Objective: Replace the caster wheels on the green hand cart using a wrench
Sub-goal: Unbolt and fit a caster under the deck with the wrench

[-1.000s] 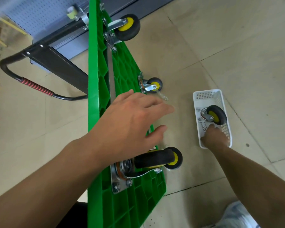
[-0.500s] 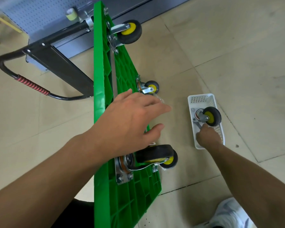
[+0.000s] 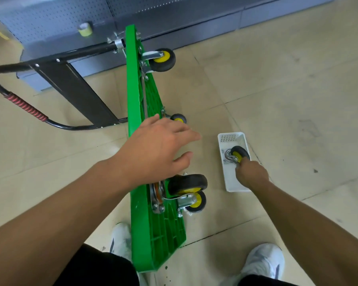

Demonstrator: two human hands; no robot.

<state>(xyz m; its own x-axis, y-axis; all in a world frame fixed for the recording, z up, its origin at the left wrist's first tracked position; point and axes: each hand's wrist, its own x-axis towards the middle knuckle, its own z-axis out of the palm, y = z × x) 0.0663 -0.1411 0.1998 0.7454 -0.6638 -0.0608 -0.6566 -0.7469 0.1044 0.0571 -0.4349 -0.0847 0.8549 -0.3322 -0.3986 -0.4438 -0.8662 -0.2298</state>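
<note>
Left hand (image 3: 153, 149) spread over the top edge of the upended green plastic hand cart (image 3: 135, 96); right hand (image 3: 251, 176), in the white perforated basket (image 3: 232, 138), seemingly pinches a black-and-yellow caster wheel (image 3: 239, 153).

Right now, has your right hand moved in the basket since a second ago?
Yes. The right hand has slid up the white basket from its near end; its fingers now reach the spare caster.

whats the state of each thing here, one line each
cart, tipped on its edge, underside facing right
handle, unfolded, sticking out left
cart wheels, all four mounted
spare wheel, loose in the basket
basket, upright on the floor
left hand, open, on the cart's top edge
right hand, curled at the spare wheel, grip unclear
</note>
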